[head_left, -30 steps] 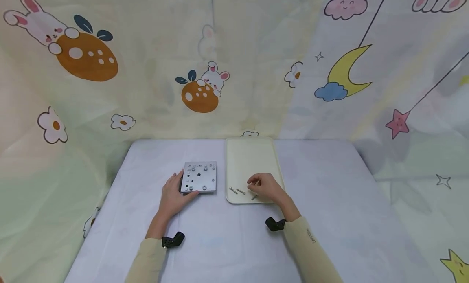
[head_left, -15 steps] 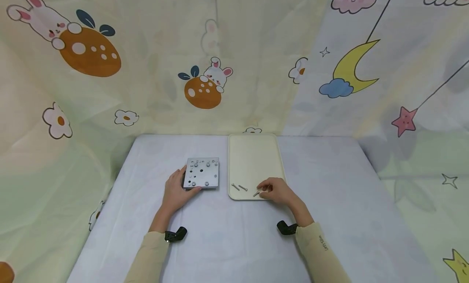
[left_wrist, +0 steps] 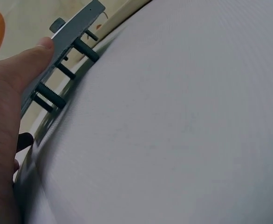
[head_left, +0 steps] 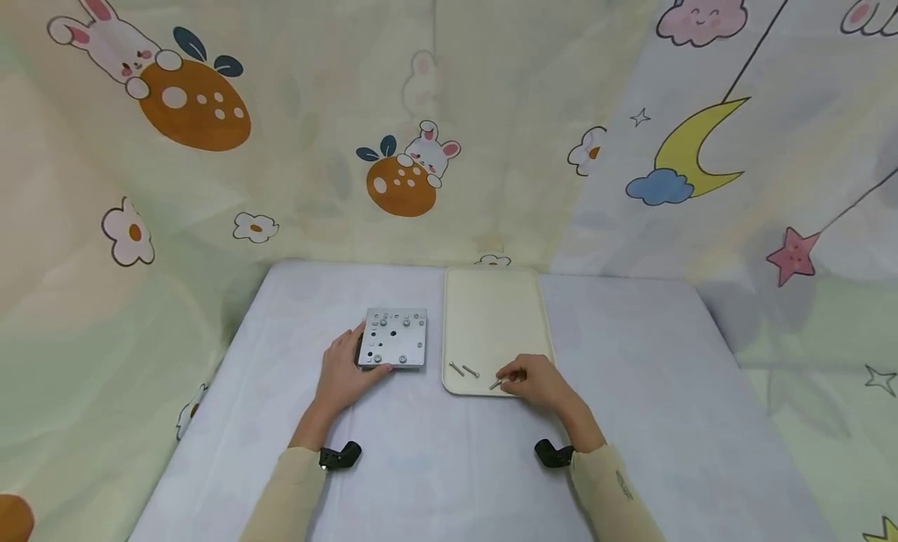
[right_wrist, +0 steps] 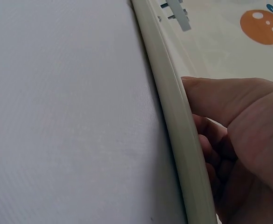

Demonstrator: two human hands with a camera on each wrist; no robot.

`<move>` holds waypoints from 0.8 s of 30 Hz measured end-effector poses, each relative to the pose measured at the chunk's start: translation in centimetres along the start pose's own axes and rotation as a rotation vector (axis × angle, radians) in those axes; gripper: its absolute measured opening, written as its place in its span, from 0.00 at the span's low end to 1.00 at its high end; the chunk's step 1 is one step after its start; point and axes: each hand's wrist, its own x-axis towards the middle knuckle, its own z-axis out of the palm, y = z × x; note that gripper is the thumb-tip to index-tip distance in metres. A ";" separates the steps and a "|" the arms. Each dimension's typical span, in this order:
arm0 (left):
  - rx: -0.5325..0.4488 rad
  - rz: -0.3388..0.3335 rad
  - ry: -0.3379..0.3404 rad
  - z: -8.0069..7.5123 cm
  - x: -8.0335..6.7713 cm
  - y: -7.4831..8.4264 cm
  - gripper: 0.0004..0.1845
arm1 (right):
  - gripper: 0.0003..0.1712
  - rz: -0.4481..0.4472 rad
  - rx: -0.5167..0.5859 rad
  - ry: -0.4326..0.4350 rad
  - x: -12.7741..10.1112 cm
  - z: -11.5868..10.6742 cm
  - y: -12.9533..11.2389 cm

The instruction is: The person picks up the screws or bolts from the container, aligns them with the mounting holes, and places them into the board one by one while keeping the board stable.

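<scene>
A square silver metal plate [head_left: 396, 338] with holes and bolt heads stands on the table, left of the cream tray [head_left: 459, 312]. My left hand [head_left: 341, 374] grips its left side and near edge. In the left wrist view the thumb [left_wrist: 42, 45] presses the plate's edge, and threaded bolts [left_wrist: 86, 49] and thinner pins stick out beneath it. My right hand [head_left: 536, 380] is over the tray's near right corner, its fingers curled and pinching the end of a screw [head_left: 496, 384]. The tray's rim hides those fingertips in the right wrist view.
Two more screws, one left [head_left: 457, 368] and one right [head_left: 471, 371], lie in the tray's near left part. A white cloth [head_left: 435, 464] covers the table. Behind it hangs a printed curtain [head_left: 309, 136]. Each wrist wears a black camera.
My right hand has shifted right and nearer in the tray and closed its fingers on the screw's end. The left hand keeps its hold on the plate. The head view has shifted slightly.
</scene>
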 end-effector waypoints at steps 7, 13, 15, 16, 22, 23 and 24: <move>-0.005 0.004 0.015 0.0 0.1 0.0 0.57 | 0.08 0.014 0.020 -0.017 0.2 -0.1 -0.1; -0.004 -0.008 0.004 0.2 -0.4 -0.2 0.57 | 0.05 -0.014 -0.010 0.003 0.0 0.2 0.3; 0.000 -0.019 -0.003 0.3 -0.5 -0.2 0.58 | 0.05 -0.004 0.010 0.006 -0.1 0.3 0.5; 0.003 -0.023 -0.007 0.3 -0.5 -0.2 0.58 | 0.05 0.004 0.035 0.010 -0.1 0.3 0.6; -0.003 -0.015 -0.007 0.2 -0.5 0.1 0.58 | 0.07 0.053 0.199 0.092 0.3 0.1 0.4; -0.003 -0.011 -0.001 0.2 -0.4 0.1 0.58 | 0.08 0.056 0.213 0.106 0.6 0.1 0.2; -0.003 -0.007 0.002 0.2 -0.5 0.2 0.58 | 0.09 0.053 0.228 0.116 0.8 0.1 0.0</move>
